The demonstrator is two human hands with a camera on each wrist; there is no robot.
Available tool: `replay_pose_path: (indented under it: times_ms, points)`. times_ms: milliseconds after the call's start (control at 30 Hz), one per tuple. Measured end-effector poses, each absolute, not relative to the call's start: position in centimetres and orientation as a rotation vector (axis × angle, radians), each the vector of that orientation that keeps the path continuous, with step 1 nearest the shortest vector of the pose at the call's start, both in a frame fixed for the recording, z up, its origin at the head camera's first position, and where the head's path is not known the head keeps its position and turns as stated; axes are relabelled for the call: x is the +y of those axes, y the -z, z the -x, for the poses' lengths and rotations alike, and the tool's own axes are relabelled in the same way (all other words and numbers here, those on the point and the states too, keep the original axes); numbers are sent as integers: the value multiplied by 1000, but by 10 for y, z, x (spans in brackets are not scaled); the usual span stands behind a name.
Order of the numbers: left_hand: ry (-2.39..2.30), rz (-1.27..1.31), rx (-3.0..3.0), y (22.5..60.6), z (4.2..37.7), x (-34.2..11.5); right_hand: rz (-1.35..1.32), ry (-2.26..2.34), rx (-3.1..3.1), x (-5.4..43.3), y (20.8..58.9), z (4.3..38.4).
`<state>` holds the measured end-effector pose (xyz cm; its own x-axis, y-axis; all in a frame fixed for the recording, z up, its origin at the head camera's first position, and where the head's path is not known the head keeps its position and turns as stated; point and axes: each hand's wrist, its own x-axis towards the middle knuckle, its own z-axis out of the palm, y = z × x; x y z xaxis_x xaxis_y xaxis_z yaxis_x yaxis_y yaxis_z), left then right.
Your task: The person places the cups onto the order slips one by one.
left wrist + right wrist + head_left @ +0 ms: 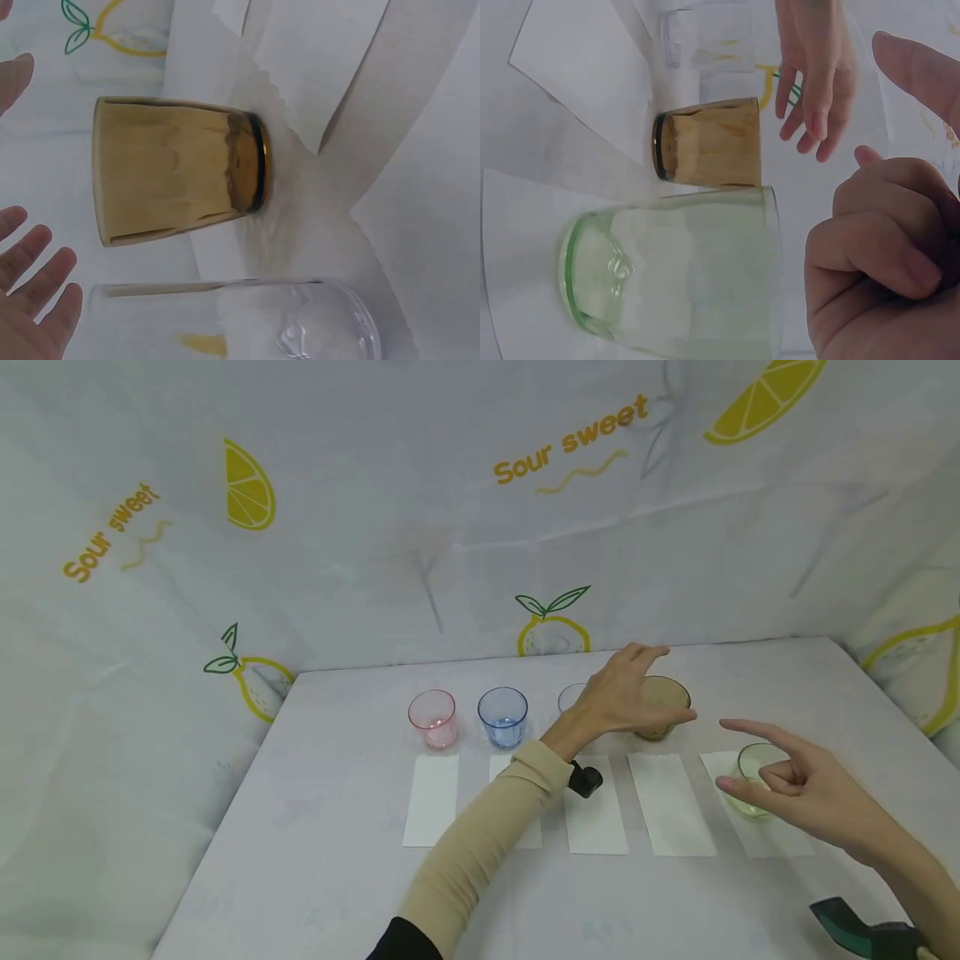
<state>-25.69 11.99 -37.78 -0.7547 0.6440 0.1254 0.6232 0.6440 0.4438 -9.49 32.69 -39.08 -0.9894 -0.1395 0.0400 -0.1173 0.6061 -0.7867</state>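
My left hand (618, 697) hovers beside the amber glass (669, 693), its fingers stretched out and holding nothing. In the left wrist view the fingertips are apart from that glass's rim. A clear glass (255, 322) stands beside it, mostly hidden behind the left hand in the head view. At the right, my right hand (806, 785) is close to the green glass (682, 277), with thumb and index finger spread wide and the other fingers folded in. The right wrist view has a gap between this hand and the green rim. The green glass stands on a white paper strip (783, 842).
A pink glass (435, 722) and a blue glass (503, 718) stand upright to the left in the back row. More white paper strips (431, 802) lie in a row in front. A lemon-print cloth (360, 527) hangs behind the white table (315, 827).
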Motion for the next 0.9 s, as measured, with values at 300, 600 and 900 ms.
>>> replay_pose_path:
  times_ms: [300,600,900]
  points:
    - [-752,-1098,2785,399,265,118,337,1375,2754,307,400,92]
    - [-748,-1087,2789,407,268,119,387,1386,2661,294,415,89]
    - [-651,-1085,2824,409,267,121,434,1414,2543,294,445,87]
